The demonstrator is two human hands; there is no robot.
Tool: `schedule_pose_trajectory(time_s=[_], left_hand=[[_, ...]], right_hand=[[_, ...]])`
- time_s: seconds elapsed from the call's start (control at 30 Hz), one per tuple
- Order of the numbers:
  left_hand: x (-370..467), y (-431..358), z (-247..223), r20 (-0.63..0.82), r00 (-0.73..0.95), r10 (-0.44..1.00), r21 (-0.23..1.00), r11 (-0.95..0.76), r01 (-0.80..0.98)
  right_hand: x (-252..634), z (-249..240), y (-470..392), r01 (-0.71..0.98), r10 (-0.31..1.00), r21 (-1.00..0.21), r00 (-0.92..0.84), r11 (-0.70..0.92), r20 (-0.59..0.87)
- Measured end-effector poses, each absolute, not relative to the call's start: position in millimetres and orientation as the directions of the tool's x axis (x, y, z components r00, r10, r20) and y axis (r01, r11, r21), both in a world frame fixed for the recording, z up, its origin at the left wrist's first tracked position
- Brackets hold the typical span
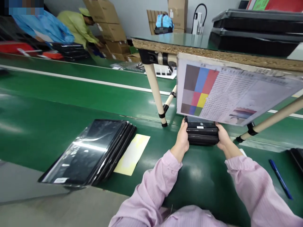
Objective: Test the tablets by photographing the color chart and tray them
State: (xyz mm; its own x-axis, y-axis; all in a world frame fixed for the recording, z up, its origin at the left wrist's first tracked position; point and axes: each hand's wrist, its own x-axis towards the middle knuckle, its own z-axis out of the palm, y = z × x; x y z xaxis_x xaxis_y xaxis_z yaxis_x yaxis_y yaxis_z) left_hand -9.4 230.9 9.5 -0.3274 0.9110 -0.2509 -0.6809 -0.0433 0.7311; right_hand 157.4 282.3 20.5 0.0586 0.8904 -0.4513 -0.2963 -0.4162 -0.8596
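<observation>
Between my two hands is a small stack of black plastic-wrapped panels (203,137), a white label on its front edge. My left hand (181,136) grips the stack's left side, and my right hand (223,137) grips the right side. The back of the stack is hidden under the hanging chart (227,91). To the left, near the table's front edge, lies another stack of glossy black panels in clear film (92,151), with a white label at its lower corner. A yellow-edged paper sheet (132,154) lies beside that stack.
A raised shelf (161,44) on pale tube legs (154,91) stands over the green table (42,132). Black trays (251,39) sit on it. A blue pen (280,179) lies at right. Two people work beyond the table near cardboard boxes (107,28).
</observation>
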Motion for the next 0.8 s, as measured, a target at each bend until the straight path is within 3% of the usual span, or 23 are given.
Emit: schedule_pose_trajectory(time_s=[0.2,0.47,0.6,0.8], left_hand=[[8,116,-17,-0.143,-0.277,0.95,0.845,-0.028,-0.534],[36,-5,-67,-0.108,0.006,0.994,0.987,0.108,-0.116],[24,26,-54,-0.048,-0.103,0.994,0.989,0.033,-0.141],[28,81,-14,-0.105,-0.065,0.992,0.927,0.075,-0.366]], right_hand=[[182,5,165,-0.364,0.895,-0.849,0.083,-0.383,-0.439],[259,-28,32,-0.303,0.915,-0.889,0.107,-0.343,-0.389],[282,-23,40,-0.122,0.956,-0.961,0.13,-0.25,-0.265],[247,3,61,-0.124,0.958,-0.954,0.063,-0.272,-0.281]])
